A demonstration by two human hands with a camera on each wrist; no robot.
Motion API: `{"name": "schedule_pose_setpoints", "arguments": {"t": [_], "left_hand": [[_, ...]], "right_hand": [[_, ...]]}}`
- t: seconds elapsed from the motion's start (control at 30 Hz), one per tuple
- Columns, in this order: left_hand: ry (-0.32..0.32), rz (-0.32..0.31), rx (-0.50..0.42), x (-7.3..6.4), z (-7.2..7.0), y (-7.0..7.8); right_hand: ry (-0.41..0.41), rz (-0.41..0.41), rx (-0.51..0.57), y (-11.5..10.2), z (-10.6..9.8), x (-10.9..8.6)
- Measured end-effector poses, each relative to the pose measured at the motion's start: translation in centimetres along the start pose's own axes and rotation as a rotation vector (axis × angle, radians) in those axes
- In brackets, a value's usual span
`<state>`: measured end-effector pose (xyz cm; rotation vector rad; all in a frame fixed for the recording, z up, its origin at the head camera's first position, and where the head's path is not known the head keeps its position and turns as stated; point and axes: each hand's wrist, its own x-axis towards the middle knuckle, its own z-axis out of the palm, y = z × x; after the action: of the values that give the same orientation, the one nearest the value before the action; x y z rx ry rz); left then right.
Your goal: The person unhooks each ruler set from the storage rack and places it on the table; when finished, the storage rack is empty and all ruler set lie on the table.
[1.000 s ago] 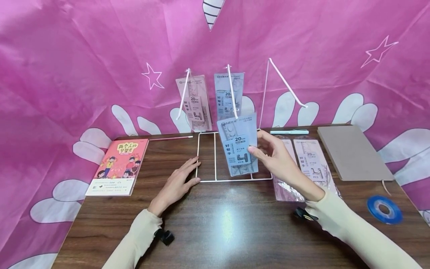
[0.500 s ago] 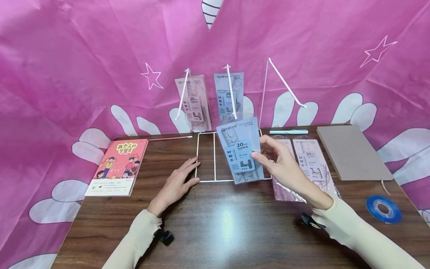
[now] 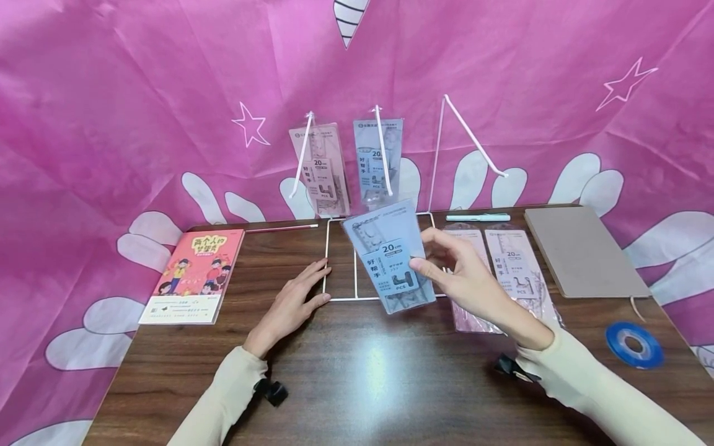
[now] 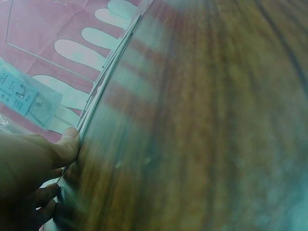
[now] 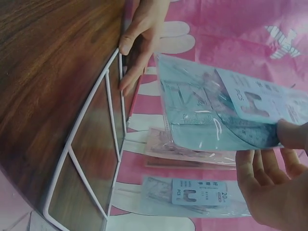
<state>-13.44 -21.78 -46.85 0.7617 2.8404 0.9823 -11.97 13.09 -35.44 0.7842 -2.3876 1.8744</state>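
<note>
Blue ruler pack (image 3: 390, 260) tilted and lowered off wire rack (image 3: 357, 300), pinched by right hand (image 3: 465, 279); left hand (image 3: 292, 303) fingers straight, seemingly touching rack.

Five packaged ruler sets show: one blue set (image 3: 390, 263) held at the centre, a pink set (image 3: 320, 170) and a blue set (image 3: 378, 161) hanging at 12 o'clock, and two pink sets (image 3: 515, 266) (image 3: 465, 272) lying at 3 o'clock. One storybook (image 3: 192, 275), one grey notebook (image 3: 582, 251), one pen (image 3: 478, 217), one tape roll (image 3: 634, 344).
</note>
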Motion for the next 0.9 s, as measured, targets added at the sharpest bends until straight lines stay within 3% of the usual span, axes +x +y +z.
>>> {"name": "schedule_pose_setpoints", "arguments": {"t": [0.17,0.37,0.57,0.73,0.8,0.9], "left_hand": [[0.006,-0.001,0.017,0.0,0.0,-0.2],[0.020,-0.005,0.029,0.1,0.2,-0.2],[0.085,0.046,0.043,-0.4,0.4,-0.1],[0.086,0.071,-0.028,-0.7,0.2,0.1],[0.070,0.071,-0.087,-0.8,0.0,0.1],[0.043,0.073,-0.102,-0.7,0.0,-0.1]], "right_hand": [[-0.132,-0.010,-0.031,0.7,0.7,0.7],[-0.327,0.052,-0.024,1.8,1.9,1.8],[-0.464,0.110,-0.006,3.1,3.4,3.2],[-0.583,0.128,-0.014,4.3,4.7,4.1],[-0.636,0.114,-0.051,4.6,5.2,4.4],[-0.709,0.081,-0.135,4.9,6.1,4.7]]}}
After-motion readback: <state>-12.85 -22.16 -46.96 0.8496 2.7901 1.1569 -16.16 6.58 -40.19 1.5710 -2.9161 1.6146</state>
